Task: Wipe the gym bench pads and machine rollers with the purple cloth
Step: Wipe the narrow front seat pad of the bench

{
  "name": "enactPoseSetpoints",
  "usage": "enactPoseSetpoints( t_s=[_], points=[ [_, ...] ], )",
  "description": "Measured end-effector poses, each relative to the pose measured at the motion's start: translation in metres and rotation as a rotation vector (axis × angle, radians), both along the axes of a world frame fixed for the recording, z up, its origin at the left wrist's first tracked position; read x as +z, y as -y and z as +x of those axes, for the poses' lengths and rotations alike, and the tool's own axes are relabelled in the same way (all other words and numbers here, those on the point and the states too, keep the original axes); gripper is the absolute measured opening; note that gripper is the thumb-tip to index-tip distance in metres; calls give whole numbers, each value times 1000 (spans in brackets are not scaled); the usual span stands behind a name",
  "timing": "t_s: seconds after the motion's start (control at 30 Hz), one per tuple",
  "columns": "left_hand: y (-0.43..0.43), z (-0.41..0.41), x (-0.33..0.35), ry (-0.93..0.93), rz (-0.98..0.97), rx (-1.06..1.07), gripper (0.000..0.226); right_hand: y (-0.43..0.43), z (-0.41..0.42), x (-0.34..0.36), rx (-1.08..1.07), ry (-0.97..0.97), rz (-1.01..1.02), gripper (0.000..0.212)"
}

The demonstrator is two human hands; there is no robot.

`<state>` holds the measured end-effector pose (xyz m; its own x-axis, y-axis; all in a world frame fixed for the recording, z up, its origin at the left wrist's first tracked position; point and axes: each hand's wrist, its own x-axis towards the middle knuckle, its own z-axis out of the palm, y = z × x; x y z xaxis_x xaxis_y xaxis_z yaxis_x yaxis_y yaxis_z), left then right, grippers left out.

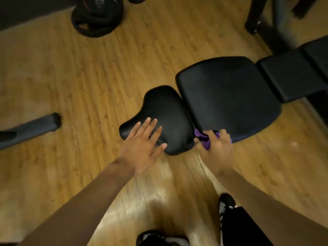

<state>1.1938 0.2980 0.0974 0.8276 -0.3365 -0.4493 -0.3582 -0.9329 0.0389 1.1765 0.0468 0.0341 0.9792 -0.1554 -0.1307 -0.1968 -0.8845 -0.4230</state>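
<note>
The left hand [142, 148] lies flat on the small seat pad [166, 110], fingers straight and spread, while the right hand [216, 150] clamps its fingers round the purple cloth [204, 142] at the near edge of the larger pad [229, 96], soft, light stuff best held wadded, I'd say.

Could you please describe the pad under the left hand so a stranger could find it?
Start at the black bench on the wooden floor. At its near end sits the small pad, the left hand flat on it. Unlike the broad square pad beside it, it tapers, saddle-like.
</note>
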Motion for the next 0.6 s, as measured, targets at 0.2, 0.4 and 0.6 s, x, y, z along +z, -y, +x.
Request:
enactPoseSetpoints(
  t_s=[0.2,0.4,0.6],
  points=[
    [62,-13,182,223,-199,-184,80,53,-52,227,-179,26,-83,60],
    [153,-37,342,308,-313,-445,79,107,-155,416,-319,114,-208,62],
    [255,-117,443,343,-427,-826,77,136,-301,507,-716,208,-223,58]
  ],
)
